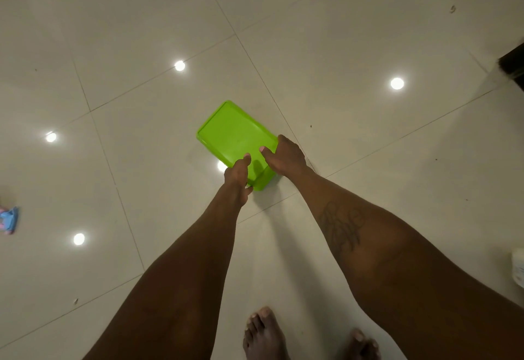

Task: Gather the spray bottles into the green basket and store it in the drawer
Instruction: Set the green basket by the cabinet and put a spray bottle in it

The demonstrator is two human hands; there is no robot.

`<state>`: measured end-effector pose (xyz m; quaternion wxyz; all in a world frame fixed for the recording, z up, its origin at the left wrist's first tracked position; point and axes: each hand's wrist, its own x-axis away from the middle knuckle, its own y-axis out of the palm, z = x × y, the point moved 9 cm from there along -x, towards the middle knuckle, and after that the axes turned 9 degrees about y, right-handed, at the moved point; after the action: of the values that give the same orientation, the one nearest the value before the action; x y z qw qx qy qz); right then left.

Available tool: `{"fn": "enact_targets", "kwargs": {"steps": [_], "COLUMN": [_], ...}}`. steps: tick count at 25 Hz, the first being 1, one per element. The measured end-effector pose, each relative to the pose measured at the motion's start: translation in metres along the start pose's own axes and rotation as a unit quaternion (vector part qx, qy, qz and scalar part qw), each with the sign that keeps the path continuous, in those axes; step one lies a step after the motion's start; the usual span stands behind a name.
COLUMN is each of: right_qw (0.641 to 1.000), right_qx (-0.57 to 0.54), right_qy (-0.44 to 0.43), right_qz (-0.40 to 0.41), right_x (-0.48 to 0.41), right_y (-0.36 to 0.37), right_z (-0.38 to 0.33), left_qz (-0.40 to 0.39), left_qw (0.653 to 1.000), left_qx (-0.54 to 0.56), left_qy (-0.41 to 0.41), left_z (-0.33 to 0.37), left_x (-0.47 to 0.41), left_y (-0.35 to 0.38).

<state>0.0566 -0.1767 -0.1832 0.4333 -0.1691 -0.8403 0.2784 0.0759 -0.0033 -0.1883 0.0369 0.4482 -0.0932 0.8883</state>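
Observation:
The green basket [232,132] is a bright green rectangular plastic box, seen over the pale tiled floor in the middle of the head view. Its flat underside faces me, so its inside is hidden. My left hand [238,178] grips its near corner, thumb on the flat face and fingers curled under the edge. My right hand [286,157] holds the near right edge, thumb on the face and fingers wrapped round the side. No spray bottle shows clearly; a white object [518,270] at the right edge is cut off.
Glossy beige floor tiles [340,47] reflect several ceiling lights. A small blue and pink object [9,219] lies at the far left edge. Something dark [513,64] juts in at the upper right. My bare feet [263,334] stand at the bottom.

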Motion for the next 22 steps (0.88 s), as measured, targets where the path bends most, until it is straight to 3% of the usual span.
{"fn": "enact_targets", "kwargs": {"steps": [4,13,18,22], "right_qw": [0.997,0.986,0.982,0.972], "right_qx": [-0.006,-0.092,-0.144,-0.175], "right_qy": [-0.011,0.027,0.035,0.000], "right_qz": [0.073,0.133,0.116,0.159], "right_x": [0.032,0.171,0.232,0.276], "right_y": [-0.024,-0.099,-0.137,-0.180], "right_z": [-0.001,0.019,0.023,0.029], "left_qz": [-0.003,-0.033,-0.072,-0.106], "left_qw": [1.000,0.998,0.994,0.988], "left_qx": [0.001,-0.037,0.025,0.071], "left_qy": [0.001,-0.037,-0.072,-0.086], "left_z": [-0.001,-0.012,-0.035,-0.036], "left_x": [0.022,0.149,0.232,0.281], "left_y": [0.000,-0.009,0.003,0.018]}}
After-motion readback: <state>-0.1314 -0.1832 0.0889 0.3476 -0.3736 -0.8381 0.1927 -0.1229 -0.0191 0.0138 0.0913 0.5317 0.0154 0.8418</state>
